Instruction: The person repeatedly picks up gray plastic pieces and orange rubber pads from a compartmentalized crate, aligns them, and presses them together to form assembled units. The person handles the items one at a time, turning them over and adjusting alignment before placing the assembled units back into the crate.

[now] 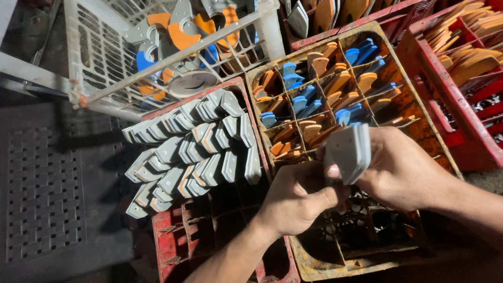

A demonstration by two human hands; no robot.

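Grey plates (pixel 348 152): flat, matte metal stack with rounded corners, held over the yellow crate (pixel 419 118).
Right hand (pixel 403 170): fingers pinching the stack's upper end.
Left hand (pixel 296 199): fingers curled, gripping its lower edge.
Yellow crate: worn grid holding orange and blue pieces.
Red crate (pixel 173 236): fanned grey plates.

A crate of metal plates (pixel 194 141) sits left of the divided crate (pixel 419 112) (wire basket (pixel 105 57) behind).
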